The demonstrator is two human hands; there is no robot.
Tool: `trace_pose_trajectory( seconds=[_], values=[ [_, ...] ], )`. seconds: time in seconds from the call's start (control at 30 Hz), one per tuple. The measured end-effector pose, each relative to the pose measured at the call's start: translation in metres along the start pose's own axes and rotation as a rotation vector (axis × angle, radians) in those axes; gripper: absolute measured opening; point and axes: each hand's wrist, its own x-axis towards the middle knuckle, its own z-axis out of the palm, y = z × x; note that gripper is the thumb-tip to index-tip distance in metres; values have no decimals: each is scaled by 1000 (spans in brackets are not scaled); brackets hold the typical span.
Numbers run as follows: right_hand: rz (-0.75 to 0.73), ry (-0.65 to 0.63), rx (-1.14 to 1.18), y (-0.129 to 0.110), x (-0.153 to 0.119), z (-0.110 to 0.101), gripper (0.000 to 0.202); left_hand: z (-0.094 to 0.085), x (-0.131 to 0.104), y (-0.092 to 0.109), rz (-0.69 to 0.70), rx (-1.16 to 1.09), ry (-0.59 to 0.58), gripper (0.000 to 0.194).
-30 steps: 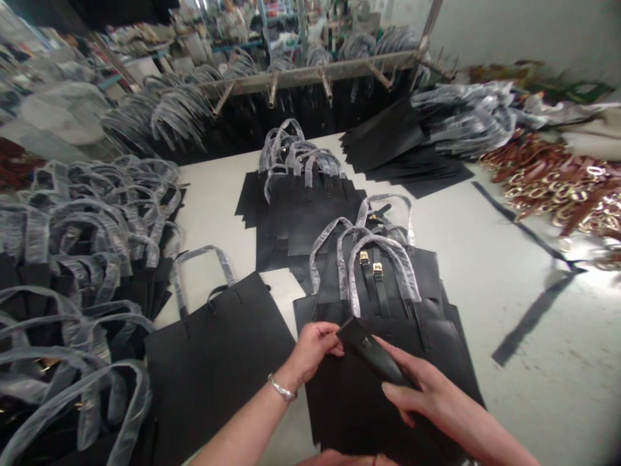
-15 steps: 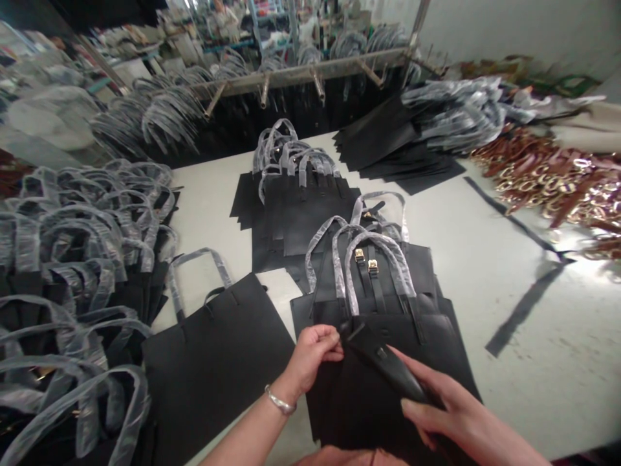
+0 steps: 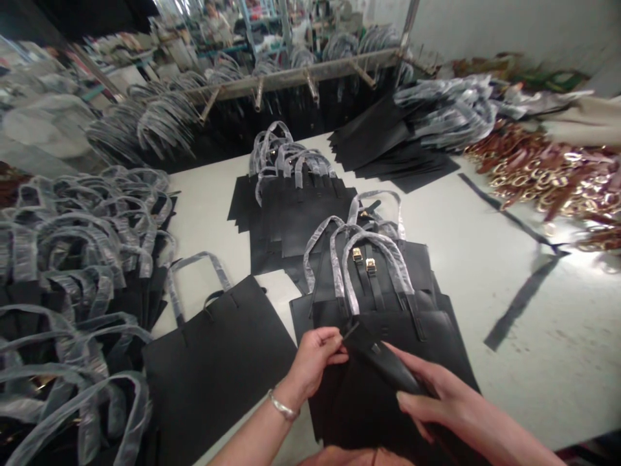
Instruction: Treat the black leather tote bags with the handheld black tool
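Observation:
A folded black leather piece (image 3: 383, 362) with a small slot or metal bit near its end lies over a stack of black bag panels (image 3: 436, 340). My right hand (image 3: 431, 391) grips that folded piece from the right, thumb below and fingers above. My left hand (image 3: 320, 356), a silver bracelet at its wrist, is pinched at the piece's upper left corner; what sits between the fingertips is too small to name. Beyond the hands, plastic-wrapped handles (image 3: 378, 243) rise from the stack around gold buckles (image 3: 371, 265) on black straps.
A single black panel with a wrapped handle (image 3: 218, 362) lies to the left, beside a large pile of wrapped handles (image 3: 87, 239). More panels (image 3: 315, 213) lie ahead. Brown straps with gold rings (image 3: 548, 175) are heaped at the right, near black strips (image 3: 521, 301). A metal rack (image 3: 286, 79) stands behind.
The view has shifted slightly. The folded piece's end has moved a little against my left fingertips; both hands keep nearly the same pose.

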Motion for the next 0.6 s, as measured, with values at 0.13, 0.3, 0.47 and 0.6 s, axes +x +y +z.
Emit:
trace_pose_trajectory(
  seconds=[0.13,0.3,0.47,0.6],
  values=[
    [-50,33,53,0,7,3,86,-3,2,2,-6,47,-27,34],
    [-91,203,69,0,21,-13,84,-17,19,18,246,368,257,13],
    [-27,324,57,16,23,-34,84,-8,46,38,607,790,304,16],
    [-39,307,33,33,16,-39,83,20,72,36,559,992,31,18]
  ],
)
